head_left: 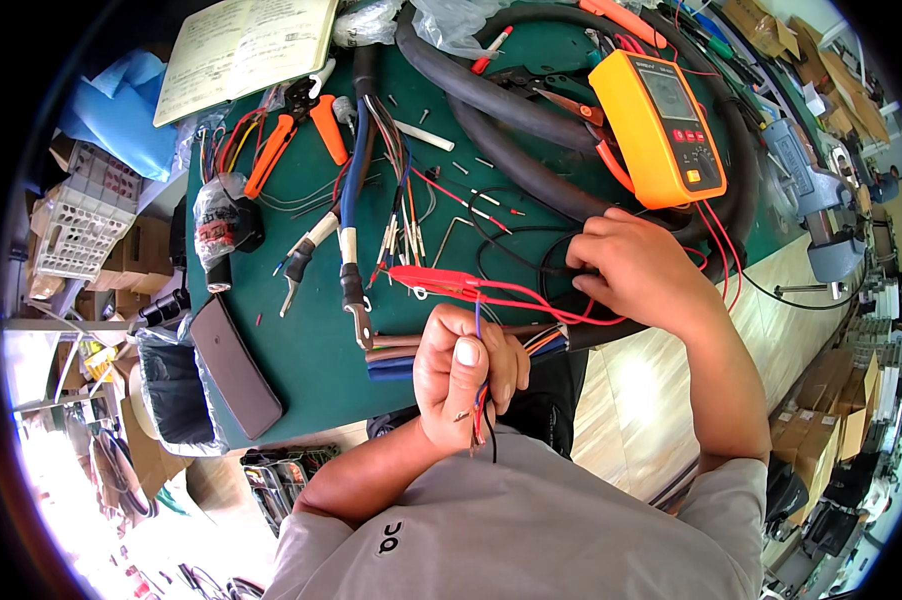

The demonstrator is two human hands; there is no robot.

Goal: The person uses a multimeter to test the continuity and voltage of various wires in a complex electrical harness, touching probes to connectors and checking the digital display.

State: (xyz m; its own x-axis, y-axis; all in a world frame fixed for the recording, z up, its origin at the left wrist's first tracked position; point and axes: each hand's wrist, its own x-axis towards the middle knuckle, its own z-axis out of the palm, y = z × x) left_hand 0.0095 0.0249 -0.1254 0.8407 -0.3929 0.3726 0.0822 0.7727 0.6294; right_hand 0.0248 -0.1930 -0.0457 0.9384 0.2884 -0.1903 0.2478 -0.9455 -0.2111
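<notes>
My left hand (461, 375) is closed in a fist round several thin coloured wires (485, 405), their ends poking out below and a blue one above. Just over that fist lies a red-sleeved clip (436, 283) with red leads; whether it touches the blue wire I cannot tell. My right hand (643, 265) is at the table's right edge, its fingers curled down near a black thin lead and the thick black cable (531, 170). What its fingertips hold, if anything, is hidden. Beyond it an orange multimeter (661, 130) with a grey screen rests on the cable coils.
Thick cable ends with metal lugs (359, 325) and fanned wires (406, 230) cover the green table (301, 260). Orange-handled wire strippers (271, 155), a notebook (246, 50) and a dark phone (233, 365) lie leftward. A lined bin (176, 400) stands beside; a bench vise (811, 190) is at right.
</notes>
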